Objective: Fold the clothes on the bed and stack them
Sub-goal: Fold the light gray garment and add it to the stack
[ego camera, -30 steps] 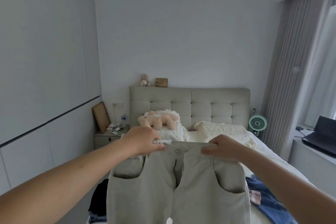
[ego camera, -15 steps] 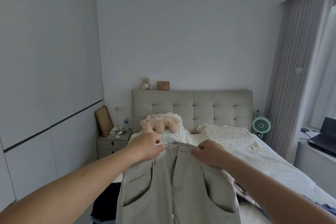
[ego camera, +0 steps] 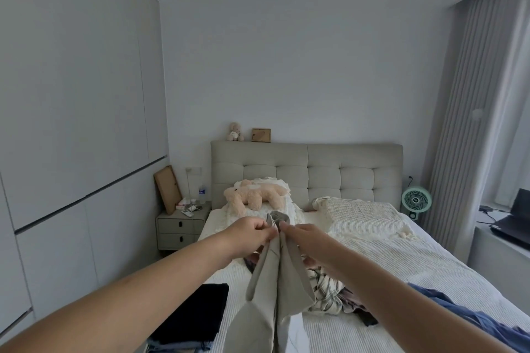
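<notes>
A pair of beige trousers [ego camera: 269, 289] hangs in the air over the bed [ego camera: 401, 261], folded lengthwise with the two halves of the waistband brought together. My left hand [ego camera: 249, 233] pinches the waistband from the left. My right hand [ego camera: 304, 238] grips it from the right, and the two hands almost touch. A folded black garment [ego camera: 198, 312] lies on a small stack at the bed's near left. A crumpled plaid garment [ego camera: 329, 292] and a blue garment [ego camera: 464, 318] lie on the bed to the right.
A plush toy [ego camera: 255, 196] rests on pillows by the padded headboard [ego camera: 307, 169]. A nightstand [ego camera: 180, 226] stands at the left of the bed, a green fan [ego camera: 415, 200] at the right. A laptop [ego camera: 513, 221] sits on the window ledge.
My hands have come together, folding the trousers in half along the fly. The view has lifted and the trousers now hang narrow between my hands.
</notes>
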